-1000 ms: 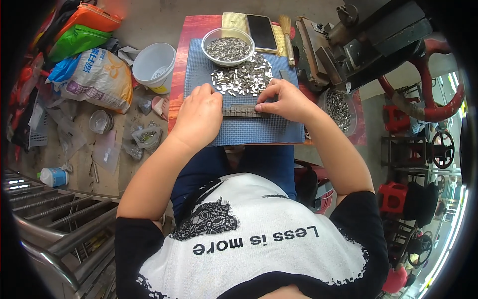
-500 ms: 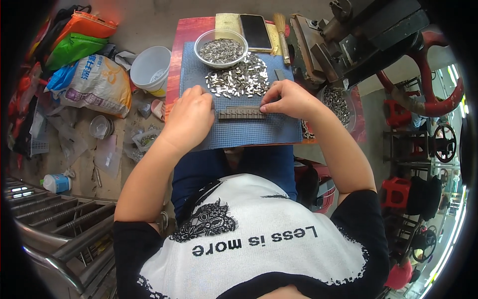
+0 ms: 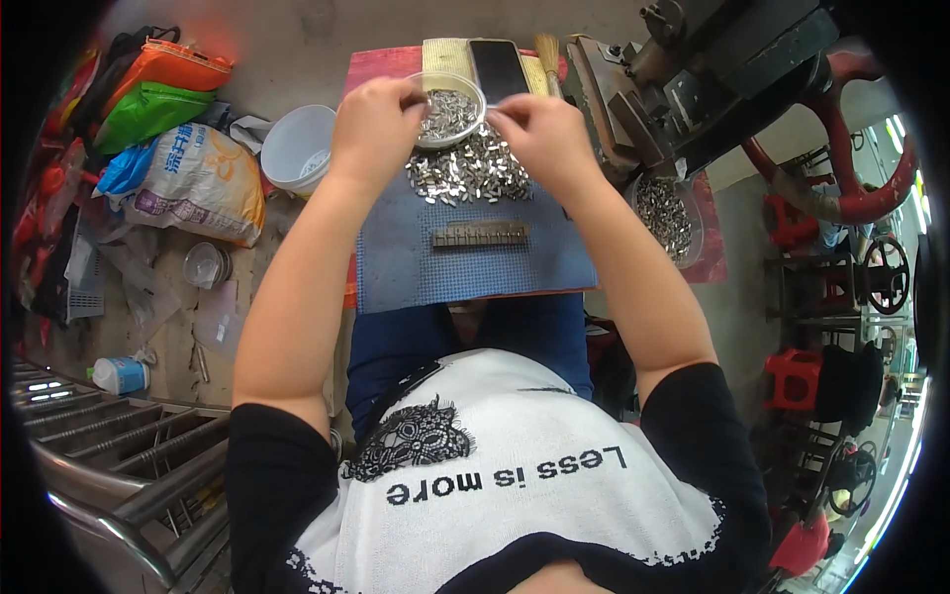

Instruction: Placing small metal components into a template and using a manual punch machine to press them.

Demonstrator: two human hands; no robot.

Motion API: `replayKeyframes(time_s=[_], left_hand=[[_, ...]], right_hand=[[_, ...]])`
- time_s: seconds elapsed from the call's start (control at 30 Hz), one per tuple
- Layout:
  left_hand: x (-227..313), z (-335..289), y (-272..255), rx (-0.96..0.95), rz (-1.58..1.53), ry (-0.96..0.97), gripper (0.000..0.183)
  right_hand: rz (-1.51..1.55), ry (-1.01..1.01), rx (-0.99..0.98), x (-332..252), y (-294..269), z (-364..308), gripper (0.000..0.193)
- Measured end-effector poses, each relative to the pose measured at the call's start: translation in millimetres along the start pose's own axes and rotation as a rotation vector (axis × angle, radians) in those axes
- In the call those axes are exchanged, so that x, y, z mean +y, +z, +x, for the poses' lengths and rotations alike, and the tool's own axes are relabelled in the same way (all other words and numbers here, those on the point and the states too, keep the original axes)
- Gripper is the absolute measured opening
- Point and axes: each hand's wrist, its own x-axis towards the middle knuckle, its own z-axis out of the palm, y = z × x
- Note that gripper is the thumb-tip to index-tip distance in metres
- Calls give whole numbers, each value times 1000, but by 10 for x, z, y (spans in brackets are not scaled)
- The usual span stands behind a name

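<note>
A clear plastic bowl (image 3: 457, 137) holds many small shiny metal pins and stands at the far side of the blue textured mat (image 3: 396, 272). At its left rim is my left hand (image 3: 376, 129), fingers curled against the edge and slightly smeared. My right hand (image 3: 544, 139) pinches the right rim between thumb and fingers. Loose metal pins (image 3: 470, 173) lie in a pile just in front of the bowl. Closer to me, a slotted metal bar-shaped fixture (image 3: 480, 235) rests on the mat, touched by neither hand.
A phone (image 3: 500, 69) and a straw brush (image 3: 548, 59) lie behind the bowl. On the right stand a dark machine press (image 3: 712, 109) with a red handwheel and another tub of metal pins (image 3: 663, 213). A white bucket (image 3: 297, 148) and sacks (image 3: 198, 183) are at left.
Both hands have moved away from me, from the mat and the slotted fixture to the bowl's rim. My right hand has let go of the fixture. The bowl has shifted slightly toward me.
</note>
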Motion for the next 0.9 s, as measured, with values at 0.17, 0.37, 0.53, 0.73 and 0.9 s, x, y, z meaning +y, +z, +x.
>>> replayKeyframes(time_s=[0.17, 0.37, 0.53, 0.73, 0.9], left_hand=[[35, -631, -177, 88, -151, -21, 13], [360, -1111, -53, 118, -318, -136, 10], [340, -1340, -45, 8, -265, -257, 12], [331, -1412, -18, -49, -277, -200, 17], [339, -1405, -10, -58, -241, -195, 18]], right_hand=[[-478, 16, -10, 334, -292, -708, 23], [-313, 144, 6, 471, -299, -787, 22], [81, -152, -321, 123, -315, -781, 24], [47, -295, -435, 30, -183, -759, 23], [54, -326, -460, 49, -103, -751, 22]])
